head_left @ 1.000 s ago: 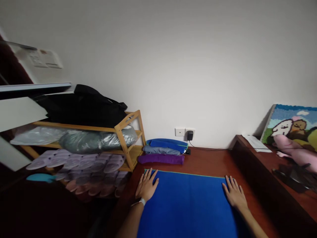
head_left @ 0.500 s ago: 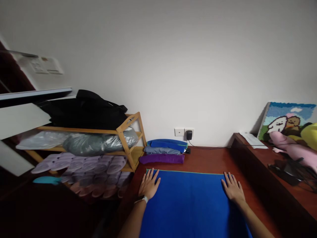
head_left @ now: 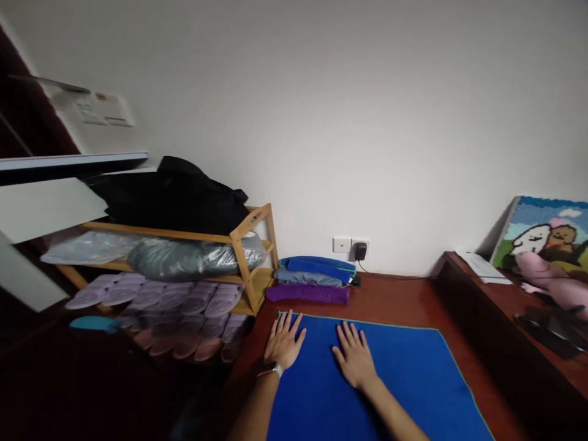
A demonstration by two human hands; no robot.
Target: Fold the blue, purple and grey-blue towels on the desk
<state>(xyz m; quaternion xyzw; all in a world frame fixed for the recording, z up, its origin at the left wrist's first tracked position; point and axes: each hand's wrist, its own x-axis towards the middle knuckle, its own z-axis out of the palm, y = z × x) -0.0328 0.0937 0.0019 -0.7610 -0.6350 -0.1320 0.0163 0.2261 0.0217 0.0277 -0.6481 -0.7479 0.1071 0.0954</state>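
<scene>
A blue cloth (head_left: 404,367) with a thin green edge lies spread over the reddish-brown wooden surface (head_left: 390,300). My left hand (head_left: 285,343) rests flat on its far left corner, fingers spread; a watch (head_left: 271,369) is on that wrist. Flat on the cloth, right of the left hand and close to the far edge, is my right hand (head_left: 354,355), its fingers slightly apart. Neither hand grips anything. Behind the cloth sits a stack of folded cloths: a blue one (head_left: 321,269) on top, a grey-blue one (head_left: 307,278) in the middle and a purple one (head_left: 307,294) at the bottom.
To the left stands a wooden rack (head_left: 250,275) with a black bag (head_left: 179,196), plastic-wrapped items (head_left: 184,260) and several slippers (head_left: 184,297). A black charger (head_left: 361,250) is plugged into the wall. On the raised right ledge are a pink plush toy (head_left: 551,278) and a picture (head_left: 551,229).
My right hand has moved left from the cloth's far right corner to near the middle of its far edge. My left hand stays at the left corner. The view has shifted slightly.
</scene>
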